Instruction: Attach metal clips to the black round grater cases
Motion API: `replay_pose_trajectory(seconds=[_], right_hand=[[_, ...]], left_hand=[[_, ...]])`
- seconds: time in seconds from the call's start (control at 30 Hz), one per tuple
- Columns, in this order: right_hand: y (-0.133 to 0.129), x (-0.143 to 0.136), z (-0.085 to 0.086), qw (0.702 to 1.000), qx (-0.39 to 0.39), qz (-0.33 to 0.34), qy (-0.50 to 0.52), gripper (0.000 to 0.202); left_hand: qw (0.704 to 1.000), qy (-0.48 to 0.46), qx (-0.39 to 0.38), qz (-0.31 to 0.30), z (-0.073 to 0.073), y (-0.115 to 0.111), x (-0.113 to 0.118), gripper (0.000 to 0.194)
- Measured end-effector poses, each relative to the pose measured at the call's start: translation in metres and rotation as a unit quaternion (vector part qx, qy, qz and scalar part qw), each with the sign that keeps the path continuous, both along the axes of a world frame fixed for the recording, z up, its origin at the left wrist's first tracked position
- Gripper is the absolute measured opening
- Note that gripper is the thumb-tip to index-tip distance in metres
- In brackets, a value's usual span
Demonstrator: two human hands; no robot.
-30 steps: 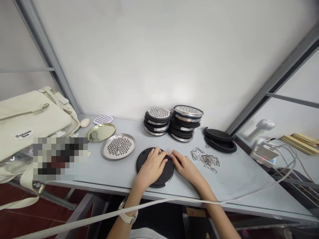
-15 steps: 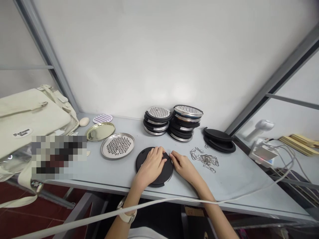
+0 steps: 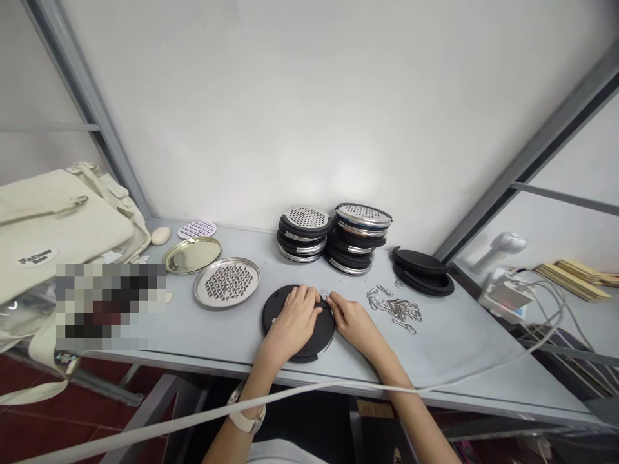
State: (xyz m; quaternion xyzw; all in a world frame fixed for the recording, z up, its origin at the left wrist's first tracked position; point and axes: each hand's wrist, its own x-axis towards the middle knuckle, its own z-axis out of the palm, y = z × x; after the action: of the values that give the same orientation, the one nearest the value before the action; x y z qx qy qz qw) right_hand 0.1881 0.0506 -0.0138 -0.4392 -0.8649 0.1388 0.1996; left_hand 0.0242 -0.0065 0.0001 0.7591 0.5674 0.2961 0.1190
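The disc (image 3: 322, 338) lies flat on the worktop (image 3: 464, 341) beneath the left fingers, and pressing it steady while the metal hook (image 3: 325, 297) is worked at its rim seems the sound way. The left hand (image 3: 294, 316) bends over it, thumb slightly apart, its grip unclear; the right hand (image 3: 352, 322) pinches nearly closed, seemingly on the hook, with loose hooks (image 3: 409, 310) right of its fingers.

Cream bag (image 3: 91, 232), oval label (image 3: 37, 258). Just right of the bag: one pale egg-shaped object (image 3: 160, 236). Far right of the bag: white handheld device (image 3: 509, 242), yellow boards (image 3: 567, 281) (stacked, as I see them).
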Motion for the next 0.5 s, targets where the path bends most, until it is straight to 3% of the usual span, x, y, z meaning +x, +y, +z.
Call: replay_pose_trajectory(seconds=[0.5], right_hand=[[0.0012,0.0019,-0.0006,0.999,0.016,0.013,-0.043,0.021]], left_hand=[[0.999,0.031,-0.001,0.01,0.0027,-0.0007,0.0035,0.007]])
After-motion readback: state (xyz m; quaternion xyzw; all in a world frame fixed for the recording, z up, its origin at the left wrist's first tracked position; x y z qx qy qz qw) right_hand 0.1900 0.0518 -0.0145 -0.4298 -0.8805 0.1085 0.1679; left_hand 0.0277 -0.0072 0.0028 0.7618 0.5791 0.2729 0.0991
